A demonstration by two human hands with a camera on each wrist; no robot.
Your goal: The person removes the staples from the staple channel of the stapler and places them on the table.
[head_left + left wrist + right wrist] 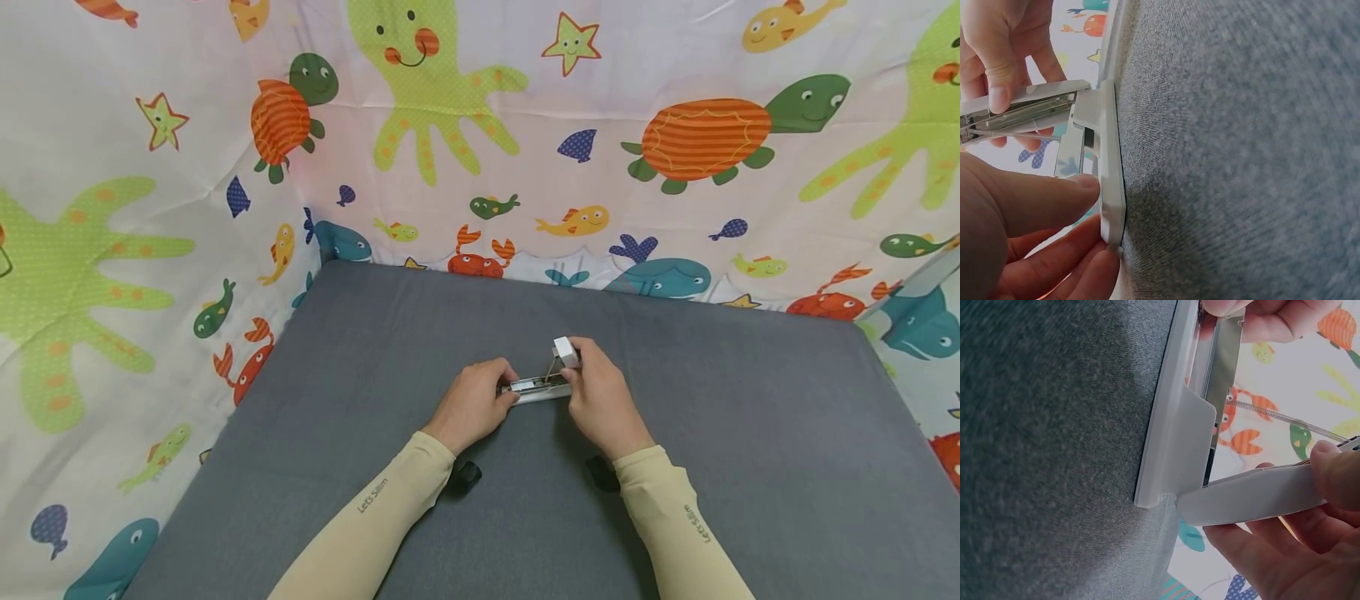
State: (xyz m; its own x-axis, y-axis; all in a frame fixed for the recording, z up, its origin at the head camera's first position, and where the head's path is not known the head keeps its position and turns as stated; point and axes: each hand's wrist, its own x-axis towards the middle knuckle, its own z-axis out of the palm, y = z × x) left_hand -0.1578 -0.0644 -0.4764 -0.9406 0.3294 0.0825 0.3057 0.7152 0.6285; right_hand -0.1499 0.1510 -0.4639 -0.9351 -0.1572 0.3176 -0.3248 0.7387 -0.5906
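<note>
A white stapler stands on the grey cloth with its top arm (1247, 499) swung up from the base (1111, 169). My left hand (472, 404) grips the base's front end, thumb on one side and fingers on the other. Raised at the hinge end, the top arm is held by my right hand (603, 400), thumb pressed against its inner side. The metal staple channel (1225, 359) lies exposed along the base. From it a thin coil spring on a rod (1291, 420) stretches up to the raised arm.
Grey cloth (360, 400) covers the table. A white curtain printed with sea animals (487, 108) hangs behind and along both sides. Black devices (465, 477) sit under both wrists, beside the beige sleeves (375, 517).
</note>
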